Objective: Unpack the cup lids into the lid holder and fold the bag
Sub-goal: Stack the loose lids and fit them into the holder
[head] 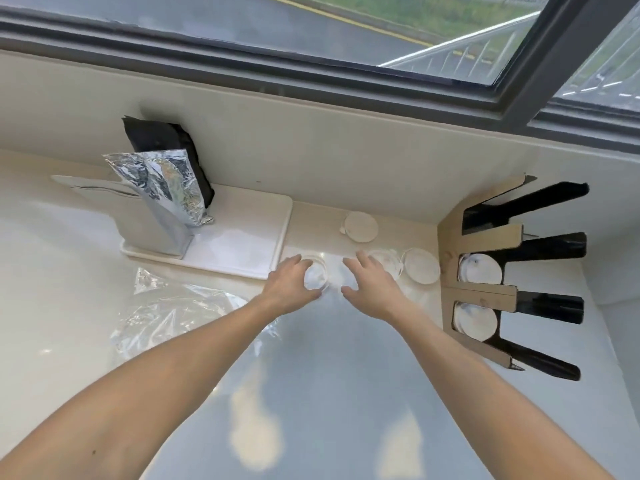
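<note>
My left hand (pixel 289 285) curls round the clear round plastic lids (pixel 317 277) on the counter, my right hand (pixel 369 284) is spread beside them, so I should squeeze softly, keeping them stacked.

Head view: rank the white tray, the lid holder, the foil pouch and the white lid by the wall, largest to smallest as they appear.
1. lid holder and white tray: look alike in extent, not ranked
2. foil pouch
3. white lid

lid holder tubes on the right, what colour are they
Black, set in a tan cardboard-coloured front panel; the tubes show plainly in the head view.
</note>
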